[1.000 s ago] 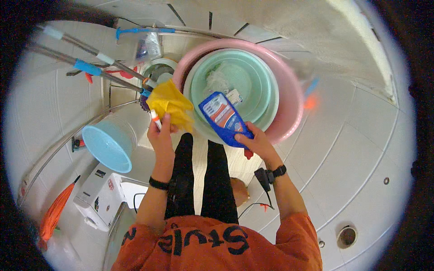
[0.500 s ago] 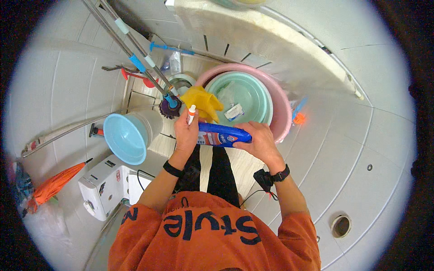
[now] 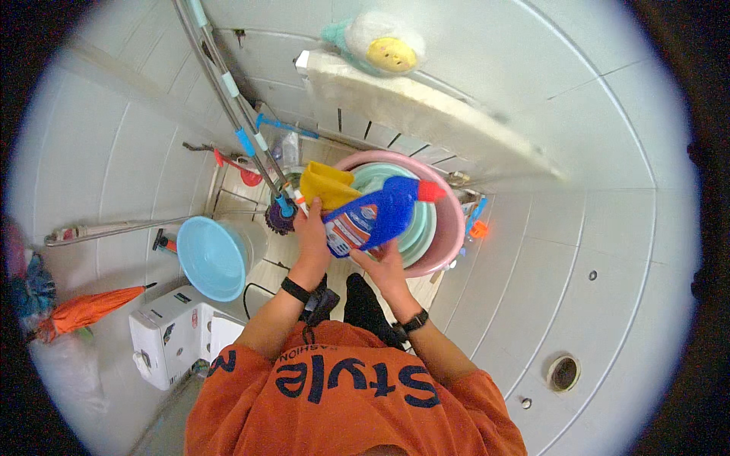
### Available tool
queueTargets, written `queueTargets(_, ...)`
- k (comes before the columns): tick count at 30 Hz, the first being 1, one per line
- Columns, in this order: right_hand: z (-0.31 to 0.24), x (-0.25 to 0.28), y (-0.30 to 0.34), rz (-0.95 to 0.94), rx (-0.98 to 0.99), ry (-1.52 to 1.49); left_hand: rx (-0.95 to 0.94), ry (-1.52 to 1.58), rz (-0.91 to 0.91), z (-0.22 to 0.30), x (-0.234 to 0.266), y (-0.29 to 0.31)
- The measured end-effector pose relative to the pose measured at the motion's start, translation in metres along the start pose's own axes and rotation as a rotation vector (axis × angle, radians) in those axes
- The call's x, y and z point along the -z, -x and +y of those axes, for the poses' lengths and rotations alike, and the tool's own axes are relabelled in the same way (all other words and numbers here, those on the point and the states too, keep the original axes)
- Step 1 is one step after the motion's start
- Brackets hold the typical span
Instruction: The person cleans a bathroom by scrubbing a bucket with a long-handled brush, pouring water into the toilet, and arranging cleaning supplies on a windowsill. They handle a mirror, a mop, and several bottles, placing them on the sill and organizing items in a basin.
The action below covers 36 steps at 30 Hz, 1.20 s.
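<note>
A blue cleaner bottle (image 3: 380, 213) with a red cap (image 3: 430, 191) is held tilted over the tubs, its label facing me. My left hand (image 3: 310, 232) is closed at the bottle's base. From the same hand sticks up a slim white tube with an orange band (image 3: 299, 199). A yellow cloth (image 3: 325, 185) bunches at its fingertips, against the bottle. My right hand (image 3: 386, 267) grips the bottle's lower side, its fingers partly hidden behind it. Under the bottle, a pale green basin (image 3: 423, 242) sits inside a larger pink tub (image 3: 450, 242).
At the left, a light blue basin (image 3: 211, 258) leans against a pale bucket (image 3: 255, 242). Mop poles (image 3: 242, 125) rise over a dark purple mop head (image 3: 279, 219). A white box-like unit (image 3: 171, 338) and an orange umbrella (image 3: 95, 308) are at lower left.
The bottle has swung from lying flat to tilted, showing its label and red cap. My right hand has moved from its right end to its lower side. The view has shifted, showing more wall.
</note>
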State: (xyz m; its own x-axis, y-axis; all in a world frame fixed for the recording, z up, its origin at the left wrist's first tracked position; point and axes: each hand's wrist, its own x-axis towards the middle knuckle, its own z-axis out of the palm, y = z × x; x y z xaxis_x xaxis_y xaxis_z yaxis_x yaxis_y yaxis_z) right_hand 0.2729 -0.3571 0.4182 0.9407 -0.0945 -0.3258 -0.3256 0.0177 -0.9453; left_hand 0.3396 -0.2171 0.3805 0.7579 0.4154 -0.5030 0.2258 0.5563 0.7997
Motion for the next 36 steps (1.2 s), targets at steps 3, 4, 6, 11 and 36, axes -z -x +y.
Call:
queueTargets(3,-0.011,-0.012,-0.009,-0.152,-0.006,-0.234,-0.020,-0.028,-0.025,0.015,-0.010,0.010)
queueTargets(4,-0.018,-0.014,-0.009,-0.121,-0.037,-0.179,-0.035,0.027,-0.058,0.019,-0.012,0.011)
queueTargets(6,-0.035,-0.013,-0.006,-0.093,0.017,-0.129,-0.054,-0.068,-0.064,0.028,-0.015,0.013)
queueTargets(11,-0.071,0.002,-0.005,-0.050,0.135,0.047,-0.095,-0.166,-0.070,0.047,-0.002,0.015)
queueTargets(36,-0.506,-0.056,-0.102,-0.067,0.832,0.026,-0.388,0.019,0.056,0.194,0.144,-0.011)
